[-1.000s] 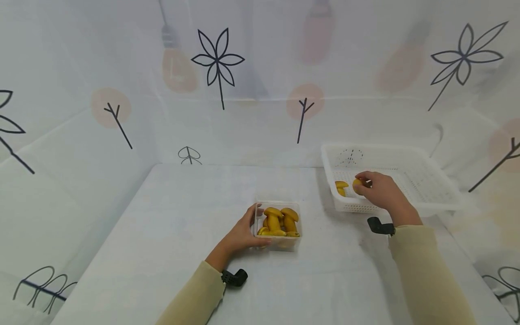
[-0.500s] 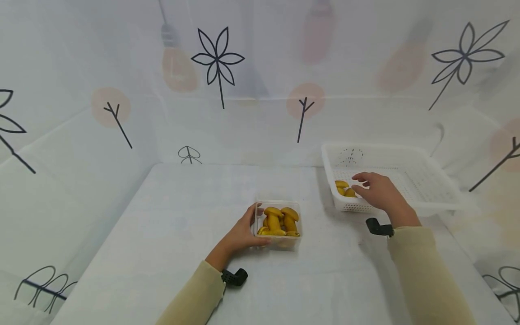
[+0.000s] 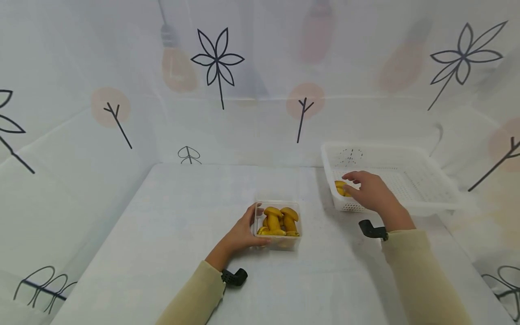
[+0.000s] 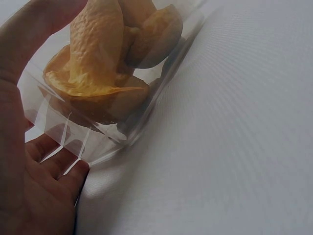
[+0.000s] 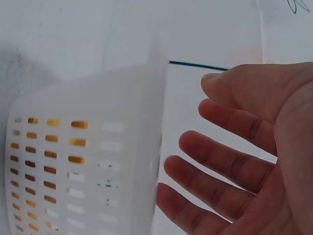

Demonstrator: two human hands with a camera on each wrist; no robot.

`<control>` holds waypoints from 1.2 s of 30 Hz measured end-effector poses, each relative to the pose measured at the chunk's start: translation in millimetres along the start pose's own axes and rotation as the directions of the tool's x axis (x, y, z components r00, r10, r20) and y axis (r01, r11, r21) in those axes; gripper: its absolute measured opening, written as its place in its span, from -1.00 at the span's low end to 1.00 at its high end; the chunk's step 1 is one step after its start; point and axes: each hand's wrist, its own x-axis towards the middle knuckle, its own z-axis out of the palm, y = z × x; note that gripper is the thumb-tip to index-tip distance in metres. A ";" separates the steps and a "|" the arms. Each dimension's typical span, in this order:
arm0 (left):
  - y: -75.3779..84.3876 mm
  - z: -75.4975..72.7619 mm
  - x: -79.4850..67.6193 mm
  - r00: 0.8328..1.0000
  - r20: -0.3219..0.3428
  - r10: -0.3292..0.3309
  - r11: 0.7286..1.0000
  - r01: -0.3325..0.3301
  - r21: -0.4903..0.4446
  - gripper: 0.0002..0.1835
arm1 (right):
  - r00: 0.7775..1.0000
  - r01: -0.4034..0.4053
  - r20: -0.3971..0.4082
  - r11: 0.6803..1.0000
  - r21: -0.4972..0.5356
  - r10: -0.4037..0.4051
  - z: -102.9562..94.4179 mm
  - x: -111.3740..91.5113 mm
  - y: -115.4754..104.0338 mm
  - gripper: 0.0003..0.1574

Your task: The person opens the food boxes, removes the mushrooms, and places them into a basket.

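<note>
A clear plastic box (image 3: 280, 243) holding several yellow mushrooms (image 3: 274, 219) stands on the white table. My left hand (image 3: 239, 232) grips it from the left, thumb at the near side and fingers around the far side; the left wrist view shows mushrooms (image 4: 98, 54) through the clear wall. At the white basket (image 3: 410, 205), my right hand (image 3: 371, 192) hovers over the near left corner, fingers spread and holding nothing. Below its fingertips lie yellow mushrooms (image 3: 340, 186), partly hidden by the hand. In the right wrist view, yellow shows through the slots of the basket wall (image 5: 105, 93).
The basket stands at the table's back right, against the patterned cloth backdrop (image 3: 252, 131). White tabletop (image 3: 170, 212) extends left of the box and between box and basket. Black wrist cameras (image 3: 234, 277) sit on both wrists.
My right hand has let go of a mushroom, which now lies in the basket beside the other. The hand then moved slightly left above them. My left hand and the box have stayed put.
</note>
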 end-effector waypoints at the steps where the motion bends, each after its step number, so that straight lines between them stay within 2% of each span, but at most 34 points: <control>1: -0.1 0.1 -0.2 1.000 0.000 0.002 1.000 -0.002 -0.001 0.21 | 1.000 0.010 -0.005 1.000 0.002 -0.010 0.2 -0.6 -2.0 -0.49; 13: -0.1 -0.5 0.1 1.000 -0.006 -0.002 1.000 0.002 -0.008 0.21 | 0.987 0.152 -0.049 0.988 0.005 -0.151 6.1 -6.7 -24.1 -0.53; 19: -0.8 -0.8 0.4 1.000 -0.009 0.006 1.000 -0.006 -0.013 0.20 | 0.985 0.161 -0.054 0.986 -0.034 -0.162 9.8 -8.0 -37.3 -0.55; 36: -3.4 0.6 1.2 1.000 -0.004 0.013 1.000 -0.013 -0.020 0.21 | 0.972 0.230 -0.035 0.973 -0.026 -0.231 30.1 -12.9 -62.9 -0.60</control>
